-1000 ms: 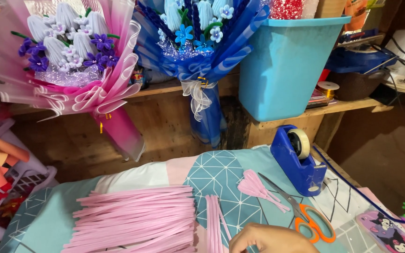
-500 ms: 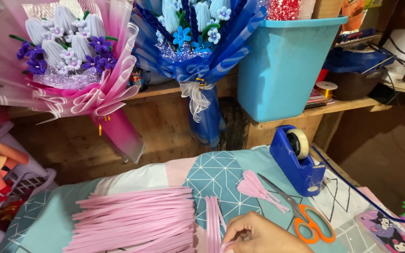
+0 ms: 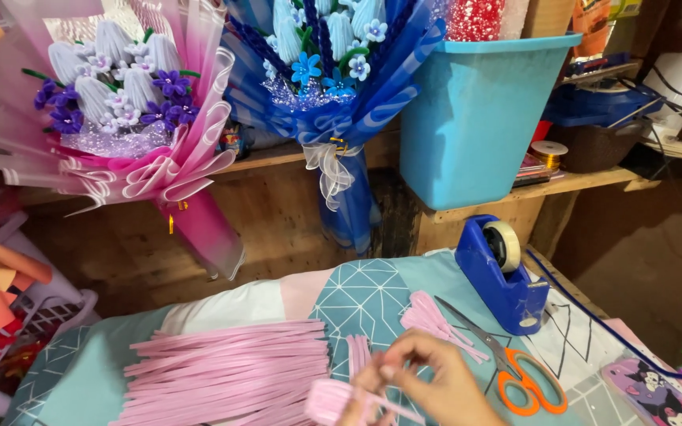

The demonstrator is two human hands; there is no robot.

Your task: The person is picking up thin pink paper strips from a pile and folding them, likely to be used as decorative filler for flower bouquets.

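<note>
My right hand is at the bottom middle, its fingers pinched on a pink fuzzy stem bent into a small loop. Skin-coloured fingertips show under that loop at the frame's lower edge, and I cannot tell whether they are my left hand. To the left lies a wide pile of straight pink stems on the patterned cloth. A small bunch of folded pink stems lies just beyond my hand. Orange-handled scissors rest to its right.
A blue tape dispenser stands on the right of the cloth. On the wooden shelf behind it are a light blue bin, a pink bouquet and a blue bouquet. A white basket with orange paper sits at the left.
My hand has risen further into view from the bottom edge and now holds up a looped pink stem. The view has tilted slightly downward.
</note>
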